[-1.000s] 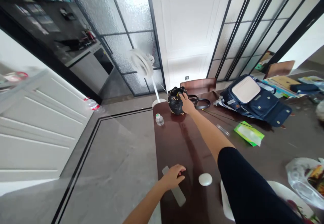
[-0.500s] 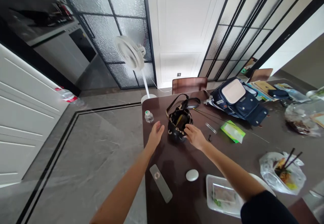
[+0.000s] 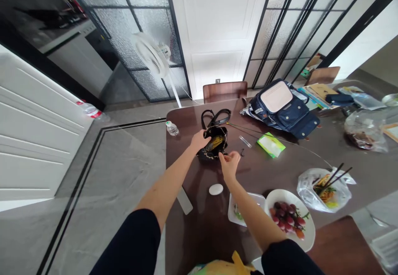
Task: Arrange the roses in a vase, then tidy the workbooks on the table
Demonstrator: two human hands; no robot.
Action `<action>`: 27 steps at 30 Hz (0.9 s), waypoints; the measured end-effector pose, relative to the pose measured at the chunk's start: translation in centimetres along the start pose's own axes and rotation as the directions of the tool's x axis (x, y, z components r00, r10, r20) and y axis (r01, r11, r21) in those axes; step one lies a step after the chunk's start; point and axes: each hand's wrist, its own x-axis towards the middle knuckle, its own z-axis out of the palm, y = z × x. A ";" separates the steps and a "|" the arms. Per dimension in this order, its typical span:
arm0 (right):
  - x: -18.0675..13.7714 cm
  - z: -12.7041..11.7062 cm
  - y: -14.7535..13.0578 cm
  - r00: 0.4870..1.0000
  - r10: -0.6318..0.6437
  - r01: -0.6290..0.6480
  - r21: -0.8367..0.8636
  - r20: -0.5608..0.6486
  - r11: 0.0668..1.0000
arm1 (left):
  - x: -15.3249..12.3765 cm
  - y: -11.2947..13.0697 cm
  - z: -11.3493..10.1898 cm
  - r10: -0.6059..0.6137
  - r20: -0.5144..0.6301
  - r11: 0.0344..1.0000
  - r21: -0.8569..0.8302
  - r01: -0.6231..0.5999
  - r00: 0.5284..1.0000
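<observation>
A small black drawstring-style handbag (image 3: 205, 154) with chain trim stands on the dark table, its mouth spread wide. Something yellowish (image 3: 217, 141) shows inside, too dim to name. My left hand (image 3: 199, 141) grips the bag's left rim. At the front right of the rim, my right hand (image 3: 229, 161) pinches the edge with thumb and fingers. The black strap (image 3: 214, 118) lies looped behind the bag. A small clear bottle with a green-and-white cap (image 3: 172, 128) sits to the left.
The dark table (image 3: 199, 242) holds a navy backpack (image 3: 281, 109), a green packet (image 3: 271, 144), a white oval object (image 3: 216, 189), a clear plastic tray (image 3: 231, 212), a plate of grapes (image 3: 307, 242) and a bagged meal with chopsticks (image 3: 304, 188). A white fan (image 3: 152, 55) stands behind.
My left hand has moved from beside the bag onto its left rim. The bag's mouth is wider and tipped toward me. My view has shifted, bringing the grape plate into sight.
</observation>
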 end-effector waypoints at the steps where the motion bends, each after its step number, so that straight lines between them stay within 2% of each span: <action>1: 0.4 0.3 -0.1 0.996 0.094 -0.094 0.040 -0.009 0.995 | -0.4 0.3 0.0 0.005 -0.017 0.999 0.038 -0.004 1.000; 3: 1.0 0.5 -0.9 0.981 0.188 -0.191 0.099 0.038 0.977 | -1.9 0.6 -0.4 0.012 -0.063 0.998 0.070 -0.007 0.998; 4: 1.1 0.3 -1.6 0.983 0.166 -0.176 0.137 0.082 0.975 | -2.9 0.7 -0.8 0.026 -0.097 0.996 0.089 -0.018 0.995; 6: 0.9 -0.7 -3.7 0.986 0.025 -0.066 0.251 0.163 0.966 | -5.4 1.1 -2.1 0.073 -0.184 0.993 0.100 -0.055 0.980; 8: 0.0 -2.3 -6.6 0.965 -0.145 0.051 0.390 0.217 0.919 | -8.2 1.9 -4.0 0.112 -0.286 0.994 0.047 -0.103 0.952; 11: -2.8 -5.1 -12.0 0.900 -0.342 0.179 0.486 0.270 0.855 | -13.4 3.8 -7.5 0.097 -0.433 0.976 -0.133 -0.170 0.896; 14: -7.0 -7.2 -16.7 0.804 -0.514 0.336 0.483 0.300 0.808 | -19.8 6.0 -11.3 0.064 -0.571 0.907 -0.310 -0.287 0.818; 17: -12.3 -7.8 -19.9 0.671 -0.686 0.503 0.507 0.281 0.700 | -27.3 7.4 -15.1 0.061 -0.712 0.825 -0.359 -0.438 0.699; 21: -20.9 -6.3 -22.9 0.459 -0.869 0.635 0.617 0.182 0.465 | -38.5 7.1 -20.8 0.086 -0.854 0.809 -0.241 -0.536 0.513; 24: -28.9 -4.1 -24.7 0.336 -0.923 0.635 0.680 0.186 0.367 | -47.7 5.2 -25.1 0.107 -0.934 0.838 -0.101 -0.537 0.342; 27: -38.0 -1.4 -25.9 0.226 -0.931 0.565 0.740 0.286 0.364 | -57.0 1.7 -28.9 0.090 -0.979 0.870 -0.011 -0.492 0.181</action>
